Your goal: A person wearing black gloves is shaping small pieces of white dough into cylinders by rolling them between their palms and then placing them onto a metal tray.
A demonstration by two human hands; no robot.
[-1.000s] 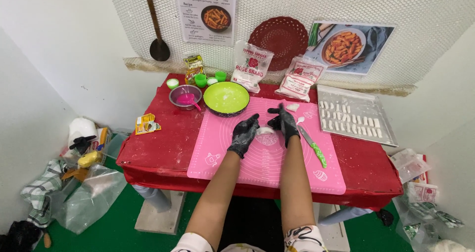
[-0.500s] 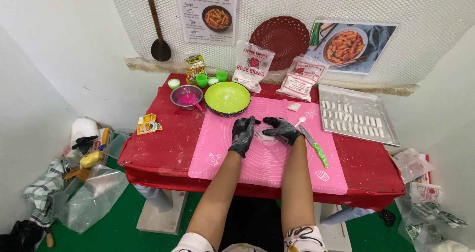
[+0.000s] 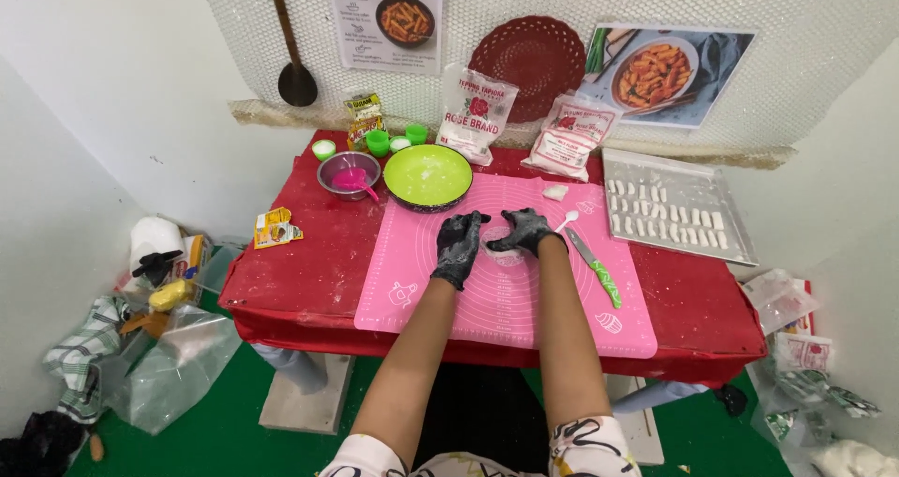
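While resting on the pink mat (image 3: 487,294), both gloved hands' grip cups white dough (image 3: 503,250).

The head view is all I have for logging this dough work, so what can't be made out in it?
- Dough lump, head view: mostly covered by the left hand and right hand; its shape is unclear.
- Grip: the gloved fingers overlap, so whether either hand clamps the dough is uncertain.
- Pieces on the metal tray: too small to judge.
- Knife: the blade partly passes behind the right wrist.
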